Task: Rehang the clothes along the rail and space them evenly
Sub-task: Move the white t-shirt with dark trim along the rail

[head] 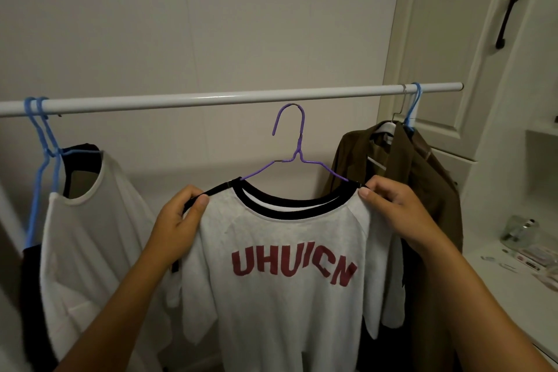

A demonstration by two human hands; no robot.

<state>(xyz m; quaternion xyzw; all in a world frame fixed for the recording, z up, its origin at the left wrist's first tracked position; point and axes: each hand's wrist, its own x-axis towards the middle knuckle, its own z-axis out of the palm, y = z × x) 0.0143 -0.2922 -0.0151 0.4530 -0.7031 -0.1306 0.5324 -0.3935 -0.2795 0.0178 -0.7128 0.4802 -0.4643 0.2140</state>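
A grey T-shirt point(283, 311) with red lettering and a black collar sits on a purple wire hanger point(297, 157). The hanger's hook is just below the white rail point(229, 98), not on it. My left hand point(178, 220) pinches the shirt's left shoulder and a black strap. My right hand point(395, 211) grips the right shoulder. At the rail's left end, a white T-shirt point(90, 235) hangs from blue hangers point(45, 142) with a dark garment. Olive-brown garments point(422, 184) hang at the right end on a white and a blue hanger.
A cream cupboard door with a black handle point(508, 19) stands right behind the rail's end. A white counter point(513, 296) at the right carries a glass jar point(521, 231) and small packets. A plain pale wall lies behind the rail.
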